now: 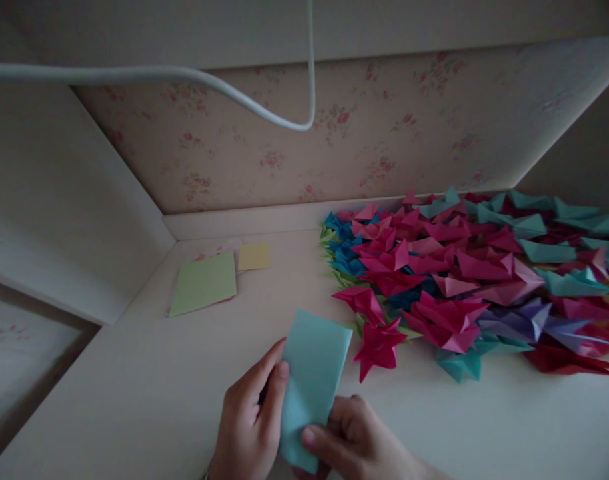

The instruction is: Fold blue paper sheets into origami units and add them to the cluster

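Note:
A light teal sheet of paper [314,380], folded into a rectangle, lies tilted on the pale desk [134,400] near the front edge. My left hand [249,420] pinches its left edge with thumb and fingers closed on it. My right hand [359,447] grips the sheet's lower right corner, thumb pressed on top. A red folded paper shape [379,347] sits just to the right of the sheet.
A large pile of folded paper shapes [474,280] in pink, red, teal, blue and purple covers the right of the desk. A green paper stack [204,283] and a yellow square [254,256] lie at the back left. A white cable [264,110] hangs overhead before the floral wall.

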`<state>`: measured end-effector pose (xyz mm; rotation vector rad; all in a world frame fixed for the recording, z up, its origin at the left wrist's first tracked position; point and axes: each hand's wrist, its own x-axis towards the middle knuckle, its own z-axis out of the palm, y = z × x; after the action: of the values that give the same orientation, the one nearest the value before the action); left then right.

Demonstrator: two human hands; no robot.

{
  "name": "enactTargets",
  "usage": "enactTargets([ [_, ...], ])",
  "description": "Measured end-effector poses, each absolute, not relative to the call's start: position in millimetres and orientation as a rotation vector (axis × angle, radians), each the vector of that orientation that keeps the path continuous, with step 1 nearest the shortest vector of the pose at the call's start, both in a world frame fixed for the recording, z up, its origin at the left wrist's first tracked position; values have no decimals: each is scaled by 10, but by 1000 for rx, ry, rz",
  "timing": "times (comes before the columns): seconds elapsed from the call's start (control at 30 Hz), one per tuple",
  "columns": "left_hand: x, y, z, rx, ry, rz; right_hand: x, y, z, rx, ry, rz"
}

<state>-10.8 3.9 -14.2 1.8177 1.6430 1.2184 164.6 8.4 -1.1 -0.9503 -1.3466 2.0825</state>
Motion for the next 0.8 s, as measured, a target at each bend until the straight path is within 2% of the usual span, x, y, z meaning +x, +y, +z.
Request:
enactTargets([
  [0.13, -94, 67, -94, 1591, 1603, 1132, 1635, 92, -34, -964, -1376, 2056],
  [0.3, -63, 91, -15, 1457, 1340, 952, 1636, 134, -43, -1048, -1307, 1973],
  [0.5, -12, 97, 18, 1393, 1124, 896, 1752, 247, -1, -1169, -1101, 1716],
  [0.8, 37, 67, 47, 1291, 1176, 966, 2009, 430, -12, -1164, -1027, 1210],
])
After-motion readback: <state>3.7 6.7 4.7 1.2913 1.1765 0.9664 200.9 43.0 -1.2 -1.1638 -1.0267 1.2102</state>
